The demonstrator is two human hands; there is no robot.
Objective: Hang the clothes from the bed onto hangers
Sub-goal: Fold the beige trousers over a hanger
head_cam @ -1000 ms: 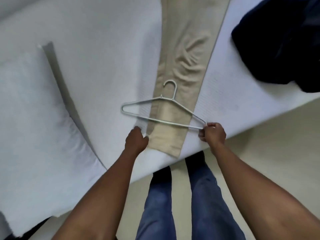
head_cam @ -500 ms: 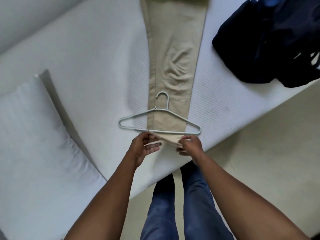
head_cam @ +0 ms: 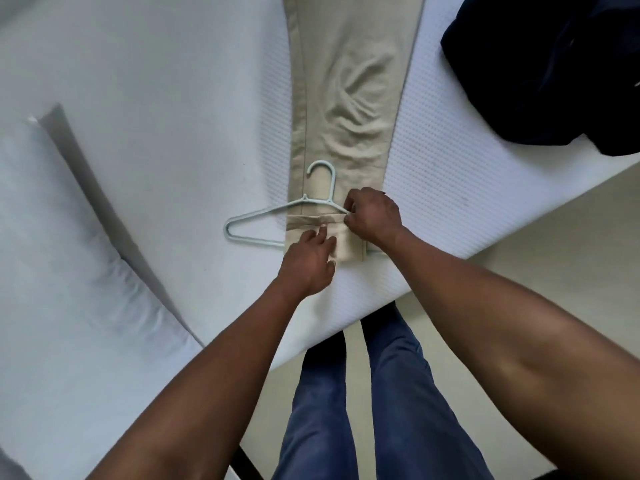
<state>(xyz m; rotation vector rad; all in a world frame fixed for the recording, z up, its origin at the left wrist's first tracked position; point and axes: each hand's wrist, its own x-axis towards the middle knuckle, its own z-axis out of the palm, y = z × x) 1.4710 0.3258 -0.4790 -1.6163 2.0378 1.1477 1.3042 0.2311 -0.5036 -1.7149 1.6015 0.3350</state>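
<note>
Beige trousers [head_cam: 349, 98] lie lengthwise on the white bed [head_cam: 173, 98], legs towards me. A pale blue-white hanger [head_cam: 256, 216] lies across their lower end, hook pointing away. The hem end is folded up over the hanger's bottom bar. My left hand [head_cam: 308, 258] rests on the folded flap with fingers stretched forward. My right hand [head_cam: 372, 216] pinches the flap's right edge near the hanger's arm. The hanger's right corner is hidden under cloth and hand.
A dark navy heap of clothes [head_cam: 554, 64] lies at the bed's right corner. A white pillow [head_cam: 62, 271] sits at the left. The bed's edge [head_cam: 485, 251] runs diagonally in front of my legs, with pale floor [head_cam: 554, 271] beyond.
My hands lifted the trouser hem from below the hanger and folded it up over the bottom bar. Both hands moved away from me onto the folded flap.
</note>
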